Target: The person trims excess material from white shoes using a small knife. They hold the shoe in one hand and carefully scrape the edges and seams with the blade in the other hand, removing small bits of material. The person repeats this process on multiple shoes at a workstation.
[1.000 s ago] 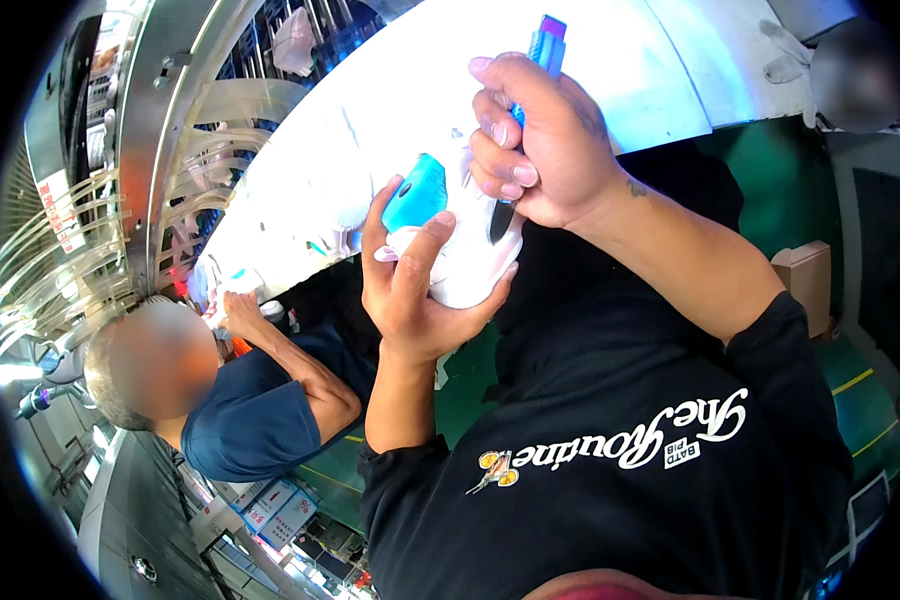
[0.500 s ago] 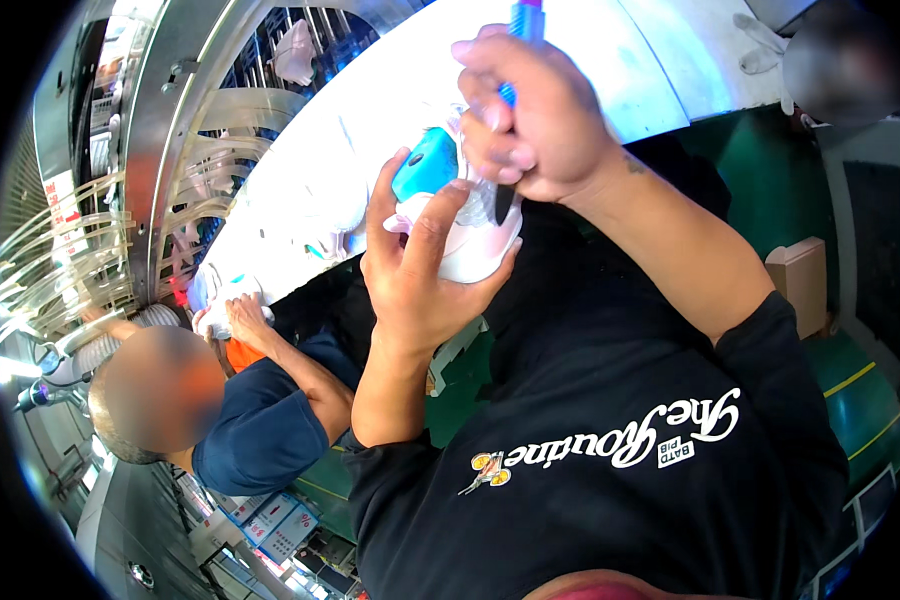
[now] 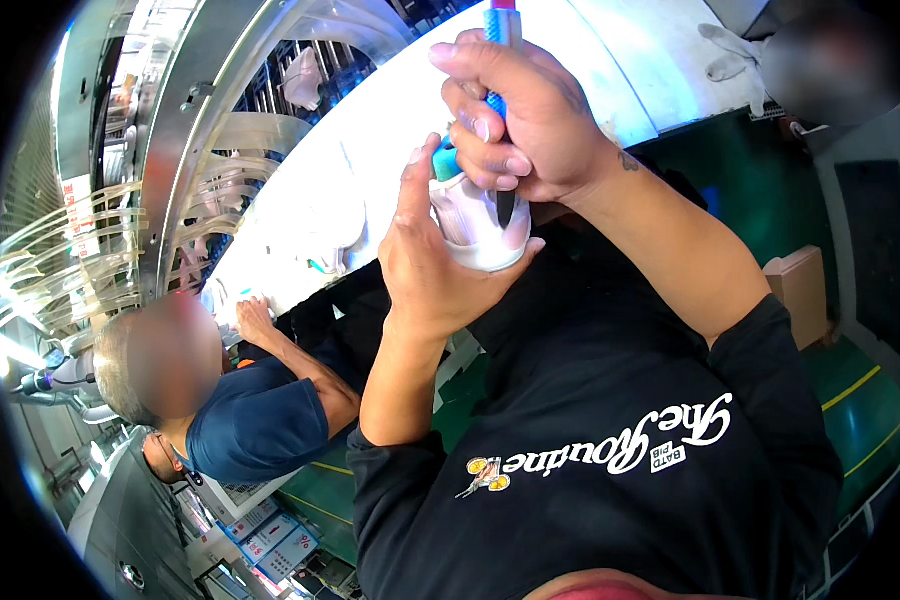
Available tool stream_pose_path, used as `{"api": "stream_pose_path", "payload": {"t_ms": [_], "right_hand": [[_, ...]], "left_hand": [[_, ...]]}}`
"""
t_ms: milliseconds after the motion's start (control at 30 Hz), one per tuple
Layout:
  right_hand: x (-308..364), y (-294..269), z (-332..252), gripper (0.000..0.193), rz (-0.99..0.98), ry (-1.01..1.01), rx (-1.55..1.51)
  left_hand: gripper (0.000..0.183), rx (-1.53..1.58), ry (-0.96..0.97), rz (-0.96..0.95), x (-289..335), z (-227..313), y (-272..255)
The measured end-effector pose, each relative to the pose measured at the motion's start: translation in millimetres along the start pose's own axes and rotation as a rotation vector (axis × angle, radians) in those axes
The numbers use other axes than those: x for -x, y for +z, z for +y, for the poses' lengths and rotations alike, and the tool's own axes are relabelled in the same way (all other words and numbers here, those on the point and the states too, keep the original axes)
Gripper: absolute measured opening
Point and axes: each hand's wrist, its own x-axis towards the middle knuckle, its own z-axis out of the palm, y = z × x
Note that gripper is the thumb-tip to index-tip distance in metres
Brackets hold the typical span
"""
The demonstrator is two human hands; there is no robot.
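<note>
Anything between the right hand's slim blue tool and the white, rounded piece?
Nothing visible: the right hand holds the blue tool with its dark tip over the white piece, cupped in the left hand; contact is unclear.

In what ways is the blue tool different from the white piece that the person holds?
The blue tool is slim and straight; the white piece is wider and rounded. The tool is in the right grip, the piece in the left grip. Both are hand-held.
</note>
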Motion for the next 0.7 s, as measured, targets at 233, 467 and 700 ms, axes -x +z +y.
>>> {"api": "stream_pose_path", "payload": {"t_ms": [233, 467, 700], "right_hand": [[4, 3, 11, 0.039, 0.161, -0.214, 0.120], [2, -1, -9, 0.032, 0.280, -0.055, -0.013], [1, -23, -15, 0.033, 0.264, -0.056, -0.071]], "left_hand": [[0.122, -0.162, 0.026, -0.004, -3, 3, 5], [0.142, 0.044, -0.095, -0.094, -11, -3, -3], [0.135, 0.187, 0.036, -0.264, -25, -29, -19]]}}
